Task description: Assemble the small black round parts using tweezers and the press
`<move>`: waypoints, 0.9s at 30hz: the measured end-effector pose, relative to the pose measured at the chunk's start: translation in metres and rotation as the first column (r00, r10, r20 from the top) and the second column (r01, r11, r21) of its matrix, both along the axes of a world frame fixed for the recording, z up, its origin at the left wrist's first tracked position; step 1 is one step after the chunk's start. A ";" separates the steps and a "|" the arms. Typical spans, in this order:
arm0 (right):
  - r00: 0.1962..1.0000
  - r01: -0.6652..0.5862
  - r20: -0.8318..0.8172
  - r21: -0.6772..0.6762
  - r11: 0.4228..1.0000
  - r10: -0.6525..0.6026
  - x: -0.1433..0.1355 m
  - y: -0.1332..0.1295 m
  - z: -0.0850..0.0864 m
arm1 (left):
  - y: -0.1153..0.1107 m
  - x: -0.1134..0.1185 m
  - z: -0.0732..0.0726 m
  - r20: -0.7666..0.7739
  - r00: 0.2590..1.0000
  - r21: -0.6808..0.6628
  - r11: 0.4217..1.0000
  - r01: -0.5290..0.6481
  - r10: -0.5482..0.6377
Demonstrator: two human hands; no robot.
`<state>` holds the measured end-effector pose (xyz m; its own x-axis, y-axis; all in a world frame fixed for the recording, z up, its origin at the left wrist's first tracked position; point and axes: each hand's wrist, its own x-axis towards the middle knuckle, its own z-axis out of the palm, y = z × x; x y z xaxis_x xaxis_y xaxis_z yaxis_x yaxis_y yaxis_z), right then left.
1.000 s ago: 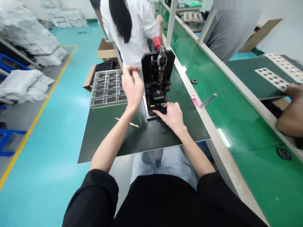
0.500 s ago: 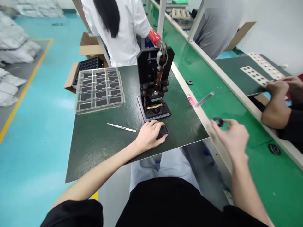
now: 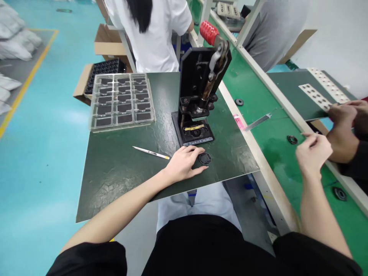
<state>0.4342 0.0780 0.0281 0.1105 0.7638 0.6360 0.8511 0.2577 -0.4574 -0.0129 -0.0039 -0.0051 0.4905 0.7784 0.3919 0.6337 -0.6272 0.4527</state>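
My left hand [image 3: 185,163] rests on the dark green table [image 3: 115,168], its thumb and fingers apart around the left side of a round black part [image 3: 205,158]. Over the green belt [image 3: 273,142] is my right hand [image 3: 313,153], fingers curled; whether anything is in them is hidden. Just left of it, another round black part [image 3: 292,139] lies on the belt. Behind my left hand stands a black hand press [image 3: 198,96] with a red grip [image 3: 209,33] and a yellow strip on its base. A white pointed tool [image 3: 151,152] lies left of my hand.
A clear tray [image 3: 122,101] with dark pieces sits at the table's back left. More round parts [image 3: 239,102] and a thin clear strip [image 3: 258,122] are by the belt. One person sits ahead; another person's hands [image 3: 345,113] are at the right beside white sheets [image 3: 315,97].
My right hand has moved right, and the part it held now lies on the belt. My left fingers have opened from the black part. The press handle appears farther right.
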 end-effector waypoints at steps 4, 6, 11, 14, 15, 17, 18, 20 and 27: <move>0.990 0.122 0.066 0.014 0.992 -0.123 -0.101 -0.061 0.019 | 0.001 -0.002 0.001 0.074 0.996 -0.097 0.993 0.066 -0.059; 0.997 -0.065 -0.049 0.014 0.998 0.066 -0.153 -0.073 0.020 | 0.002 -0.004 0.003 0.099 0.986 -0.123 0.982 0.144 -0.133; 0.780 -0.550 -0.420 -0.106 0.828 0.464 -0.249 -0.035 0.001 | -0.007 0.000 0.008 0.053 0.989 -0.030 0.990 0.138 -0.137; 0.731 -0.627 -0.436 -0.126 0.769 0.525 -0.277 -0.001 -0.010 | -0.018 0.010 0.010 -0.142 0.980 0.063 0.987 0.148 -0.138; 0.737 -0.631 -0.417 -0.142 0.763 0.532 -0.282 0.007 -0.012 | -0.021 0.013 0.010 -0.202 0.969 0.076 0.984 0.162 -0.144; 0.750 -0.635 -0.369 -0.170 0.754 0.549 -0.287 0.017 -0.013 | -0.024 0.017 0.010 -0.255 0.955 0.080 0.981 0.176 -0.151; 0.751 -0.640 -0.352 -0.176 0.748 0.559 -0.288 0.020 -0.013 | -0.025 0.018 0.009 -0.254 0.954 0.077 0.980 0.182 -0.157; 0.740 -0.658 -0.337 -0.181 0.731 0.582 -0.287 0.021 -0.013 | -0.025 0.017 0.008 -0.229 0.958 0.066 0.979 0.195 -0.175; 0.747 -0.529 -0.538 -0.123 0.840 0.391 -0.263 -0.021 -0.004 | -0.016 0.007 0.006 0.011 0.970 0.008 0.970 0.243 -0.243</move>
